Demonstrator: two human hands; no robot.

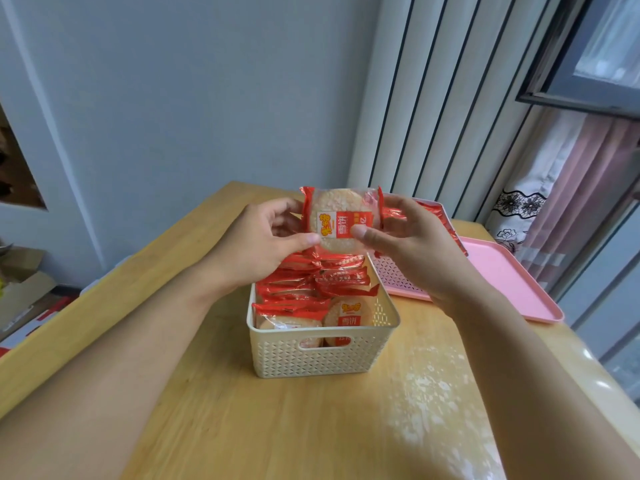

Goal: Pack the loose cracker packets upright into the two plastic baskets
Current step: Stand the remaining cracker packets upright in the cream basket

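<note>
I hold one cracker packet (341,220) upright above the cream basket (322,355), a clear wrapper with red ends and an orange label. My left hand (263,244) pinches its left side and my right hand (412,244) pinches its right side. The cream basket on the wooden table is packed with several red-edged packets (318,282) standing on edge. Behind it to the right is a pink basket (398,275), partly hidden by my right hand, with more red packets (446,226) showing in it.
A pink tray (519,282) lies at the right under and beside the pink basket, close to the table's right edge. Cardboard boxes (20,289) sit on the floor at the left. Wall and curtains stand behind the table.
</note>
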